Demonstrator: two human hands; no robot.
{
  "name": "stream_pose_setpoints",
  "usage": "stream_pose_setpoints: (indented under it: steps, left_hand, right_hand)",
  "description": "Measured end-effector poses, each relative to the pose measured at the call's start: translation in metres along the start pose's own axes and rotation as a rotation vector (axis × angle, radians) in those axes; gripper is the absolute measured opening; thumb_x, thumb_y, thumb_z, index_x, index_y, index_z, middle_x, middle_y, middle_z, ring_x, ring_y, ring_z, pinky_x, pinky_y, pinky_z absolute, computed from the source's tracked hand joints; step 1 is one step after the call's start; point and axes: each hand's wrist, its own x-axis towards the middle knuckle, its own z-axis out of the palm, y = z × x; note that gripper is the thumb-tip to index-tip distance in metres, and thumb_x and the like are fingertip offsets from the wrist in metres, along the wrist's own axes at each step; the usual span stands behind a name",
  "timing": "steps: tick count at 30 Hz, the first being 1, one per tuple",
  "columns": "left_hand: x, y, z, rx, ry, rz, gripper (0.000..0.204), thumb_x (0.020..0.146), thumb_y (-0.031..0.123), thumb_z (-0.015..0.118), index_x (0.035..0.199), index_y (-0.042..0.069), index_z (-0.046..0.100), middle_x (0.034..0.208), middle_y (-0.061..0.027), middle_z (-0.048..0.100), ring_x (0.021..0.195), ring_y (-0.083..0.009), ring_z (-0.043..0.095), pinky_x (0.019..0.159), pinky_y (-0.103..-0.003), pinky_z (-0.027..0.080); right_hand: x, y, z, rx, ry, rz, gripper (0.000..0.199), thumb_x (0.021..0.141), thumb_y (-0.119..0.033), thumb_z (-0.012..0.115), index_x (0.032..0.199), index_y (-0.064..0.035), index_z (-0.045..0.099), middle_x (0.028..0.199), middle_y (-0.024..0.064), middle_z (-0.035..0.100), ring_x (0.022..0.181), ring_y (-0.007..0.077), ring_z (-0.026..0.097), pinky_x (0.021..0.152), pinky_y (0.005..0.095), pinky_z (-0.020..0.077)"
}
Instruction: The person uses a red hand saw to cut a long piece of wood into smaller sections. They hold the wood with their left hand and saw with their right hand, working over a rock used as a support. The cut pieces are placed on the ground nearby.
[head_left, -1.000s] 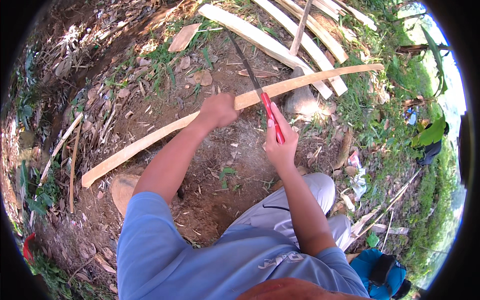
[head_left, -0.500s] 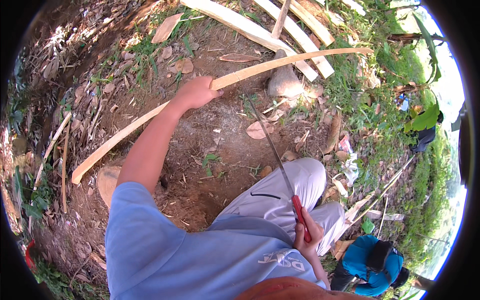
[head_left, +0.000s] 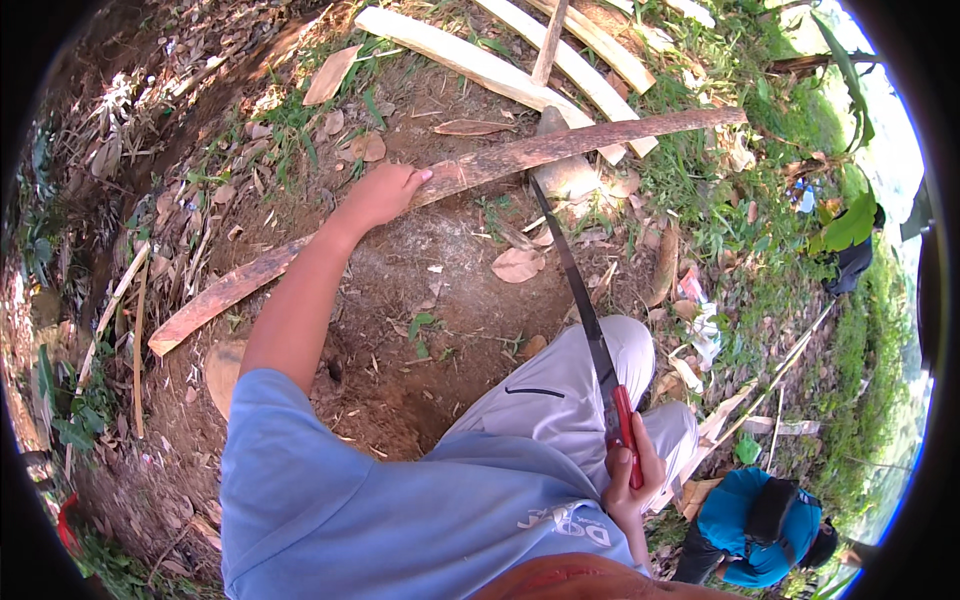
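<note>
A long, gently curved wooden plank [head_left: 560,148] with dark, rough bark on its upper face slants across the ground in front of me. My left hand [head_left: 388,194] is closed around it near the middle, thumb on the upper face. A small pale mark crosses the bark just right of that hand. In my right hand [head_left: 635,465], beside my knee, is the red handle of what looks like a handsaw [head_left: 585,300]. Its long dark blade narrows away from me, and the tip is close to the plank's near edge; contact cannot be made out.
Several pale split boards [head_left: 480,70] lie at the far side, near a grey stone [head_left: 566,178]. A cut log end [head_left: 223,375] sits by my left arm. At the lower right, a person in a teal shirt [head_left: 745,515] bends down. Dry leaves litter the soil.
The plank has turned over, from its smooth pale face to its bark face. My right hand and the saw have shifted right, and more of the blade's flat side shows.
</note>
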Motion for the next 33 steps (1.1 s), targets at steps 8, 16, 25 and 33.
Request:
stream_pose_setpoints:
  steps: [8,16,25,33]
  left_hand:
    - [-0.016,0.015,-0.003,0.261,-0.049,0.037,0.061,0.091,0.053,0.084,0.117,0.001,0.069,0.1,-0.0228,0.077,0.099,-0.0388,0.077,0.087,-0.052,0.061]
    - [-0.019,0.041,-0.029,0.353,0.274,0.051,0.052,0.088,0.04,0.087,0.12,0.003,0.067,0.096,-0.0198,0.076,0.095,-0.041,0.076,0.085,-0.053,0.06]
    - [-0.007,0.043,-0.024,0.499,0.27,0.083,0.051,0.09,0.04,0.083,0.119,0.0,0.069,0.098,-0.0206,0.076,0.097,-0.041,0.075,0.089,-0.053,0.061]
    - [0.011,0.084,-0.034,0.395,0.098,-0.078,0.058,0.091,0.05,0.081,0.115,-0.003,0.074,0.102,-0.025,0.079,0.103,-0.0421,0.078,0.094,-0.052,0.062]
  right_hand:
    - [0.043,0.0,0.043,0.043,-0.026,-0.142,0.045,0.108,-0.017,0.063,0.145,0.0088,0.067,0.072,0.0034,0.069,0.058,0.0068,0.056,0.055,0.0236,0.0406]
    - [0.058,-0.001,0.044,0.075,0.056,-0.125,0.044,0.104,-0.008,0.063,0.143,0.0102,0.067,0.103,0.0223,0.083,0.078,0.0163,0.077,0.073,0.0289,0.0581]
    - [0.106,0.04,0.027,0.215,0.114,0.11,0.042,0.109,-0.01,0.06,0.148,0.0031,0.067,0.099,0.0125,0.079,0.076,0.01,0.065,0.072,0.026,0.0532]
    - [0.119,0.031,0.059,0.091,0.063,-0.3,0.051,0.095,0.007,0.068,0.146,0.0012,0.069,0.094,0.0181,0.079,0.062,0.0206,0.07,0.062,0.0292,0.0537]
